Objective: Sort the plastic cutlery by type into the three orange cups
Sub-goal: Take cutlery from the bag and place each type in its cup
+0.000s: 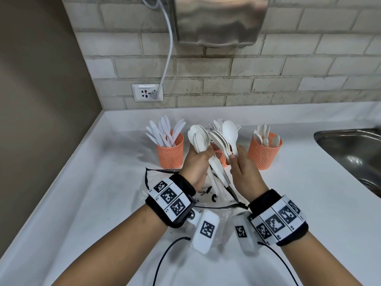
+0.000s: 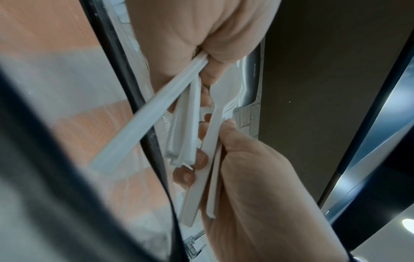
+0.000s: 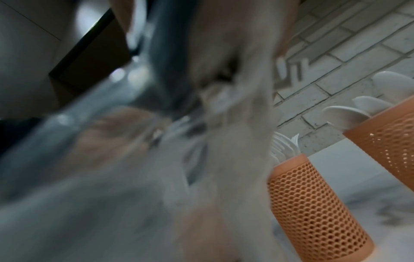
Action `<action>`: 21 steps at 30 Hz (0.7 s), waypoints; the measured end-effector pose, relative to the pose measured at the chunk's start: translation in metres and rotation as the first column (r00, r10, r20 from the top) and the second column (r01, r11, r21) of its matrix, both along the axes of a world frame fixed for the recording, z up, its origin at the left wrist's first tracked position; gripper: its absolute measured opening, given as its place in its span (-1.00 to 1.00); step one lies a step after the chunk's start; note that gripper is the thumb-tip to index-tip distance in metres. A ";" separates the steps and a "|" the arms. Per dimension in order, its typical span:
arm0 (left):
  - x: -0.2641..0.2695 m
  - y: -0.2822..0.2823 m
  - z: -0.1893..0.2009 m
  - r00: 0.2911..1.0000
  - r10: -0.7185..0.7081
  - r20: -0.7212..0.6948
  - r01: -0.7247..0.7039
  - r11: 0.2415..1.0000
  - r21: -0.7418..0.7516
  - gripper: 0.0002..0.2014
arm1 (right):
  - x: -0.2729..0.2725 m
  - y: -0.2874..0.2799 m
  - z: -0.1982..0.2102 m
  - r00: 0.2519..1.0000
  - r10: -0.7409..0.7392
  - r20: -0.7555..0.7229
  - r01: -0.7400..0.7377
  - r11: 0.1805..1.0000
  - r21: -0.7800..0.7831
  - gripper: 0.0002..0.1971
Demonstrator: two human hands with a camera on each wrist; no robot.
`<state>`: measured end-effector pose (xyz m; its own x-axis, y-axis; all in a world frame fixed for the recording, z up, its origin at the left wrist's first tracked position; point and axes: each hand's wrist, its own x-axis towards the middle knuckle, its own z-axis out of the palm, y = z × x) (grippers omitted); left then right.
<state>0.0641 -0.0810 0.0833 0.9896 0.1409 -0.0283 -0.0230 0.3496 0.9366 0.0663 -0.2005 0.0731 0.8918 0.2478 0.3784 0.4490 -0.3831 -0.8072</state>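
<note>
Three orange mesh cups stand in a row at the back of the white counter. The left cup holds knives. The middle cup, mostly hidden behind my hands, holds forks. The right cup holds spoons. My left hand grips a bunch of white spoons by their handles. Close beside it, my right hand pinches more spoons, bowls up. Both hands are raised in front of the middle cup. The right wrist view is blurred but shows the middle cup and the right cup.
A clear plastic bag with black trim lies on the counter under my hands. A steel sink is set in at the right. A wall socket with a grey cable and a steel hand dryer are on the brick wall.
</note>
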 end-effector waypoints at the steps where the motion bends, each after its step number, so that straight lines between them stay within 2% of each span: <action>1: 0.000 0.002 0.002 1.000 -0.024 -0.013 0.024 1.000 -0.007 -0.82 | -0.001 0.000 0.001 1.000 -0.009 -0.005 0.009 1.000 0.001 -0.91; 5: 0.000 0.007 0.012 0.995 -0.076 -0.061 0.069 0.991 -0.115 -0.81 | -0.002 -0.010 0.006 0.996 -0.062 -0.060 0.063 0.998 0.002 -0.88; 7: 0.000 0.007 0.016 0.996 -0.076 -0.056 0.065 0.982 -0.177 -0.83 | -0.005 -0.019 0.013 0.994 -0.069 -0.081 0.070 0.998 0.007 -0.93; 8: 0.000 0.006 0.018 0.996 -0.078 -0.049 0.066 0.976 -0.207 -0.83 | -0.006 -0.023 0.014 0.994 -0.081 -0.079 0.083 0.996 0.025 -0.86; 13: 0.000 -0.006 0.042 0.991 -0.122 0.046 0.130 0.951 -0.282 -0.76 | 0.001 -0.057 0.029 0.981 -0.187 -0.056 0.194 0.966 0.171 -0.87; 17: 0.011 -0.029 0.057 0.989 -0.102 0.110 0.131 0.946 -0.297 -0.69 | 0.020 -0.082 0.036 0.982 -0.178 -0.060 0.187 0.960 0.209 -0.72; 21: 0.030 -0.054 0.058 0.993 -0.083 0.085 0.105 0.947 -0.304 -0.69 | 0.049 -0.104 0.037 0.980 -0.177 -0.087 0.193 0.949 0.250 -0.85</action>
<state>0.0946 -0.1354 0.1414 0.9990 0.0425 0.0140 -0.0375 0.6242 0.7803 0.1148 -0.3040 0.1104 0.9366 -0.0219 0.3497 0.3355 -0.2313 -0.9132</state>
